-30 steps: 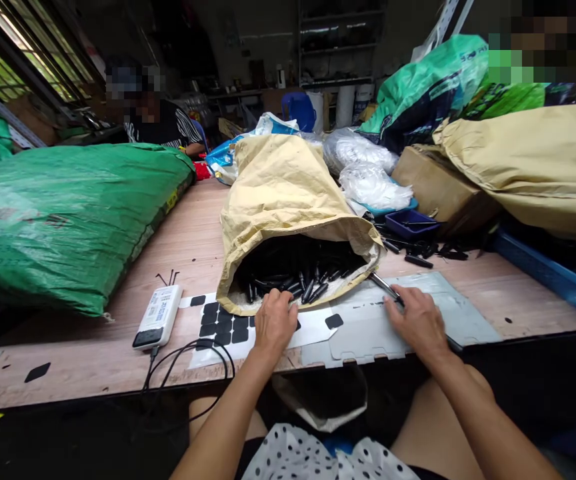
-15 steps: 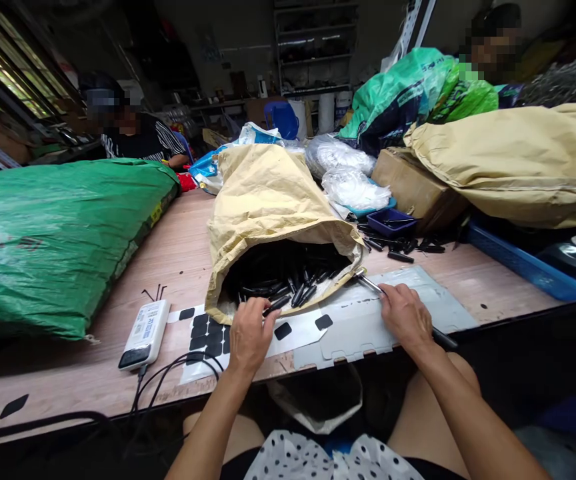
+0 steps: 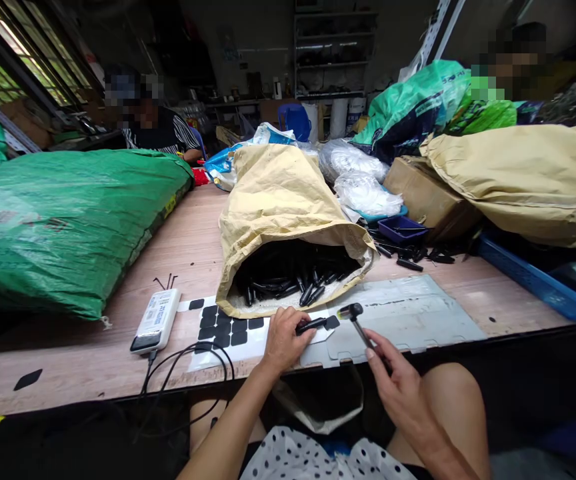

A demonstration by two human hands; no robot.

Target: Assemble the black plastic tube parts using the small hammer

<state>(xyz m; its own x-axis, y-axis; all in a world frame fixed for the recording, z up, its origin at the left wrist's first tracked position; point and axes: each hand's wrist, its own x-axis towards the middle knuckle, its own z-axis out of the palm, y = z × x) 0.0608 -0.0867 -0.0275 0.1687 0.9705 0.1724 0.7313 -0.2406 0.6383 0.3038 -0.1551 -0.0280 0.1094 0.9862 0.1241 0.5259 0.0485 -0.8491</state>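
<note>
In the head view my left hand (image 3: 287, 339) is closed around a slim black tubular piece (image 3: 313, 324), which points to the right just above the front of the table. My right hand (image 3: 399, 375) grips a small hammer (image 3: 361, 329) by its shaft; the dark head lies to the right of the black piece, apart from it. Behind both hands a tan sack (image 3: 281, 193) lies on its side, its mouth facing me. Many similar black pieces (image 3: 311, 288) fill the opening.
A grey plastic sheet (image 3: 418, 310) and a white sheet with black squares (image 3: 223, 333) cover the front. At left are a white power bank (image 3: 157, 319) with cables and a bulging green sack (image 3: 68, 227). A blue tray (image 3: 523, 280) stands right. Two people sit beyond.
My left hand has moved from the sack's mouth to the right and nearer, with the black tubular piece in it. The right hand has come lower and turned, bringing the hammer head forward of the sack.
</note>
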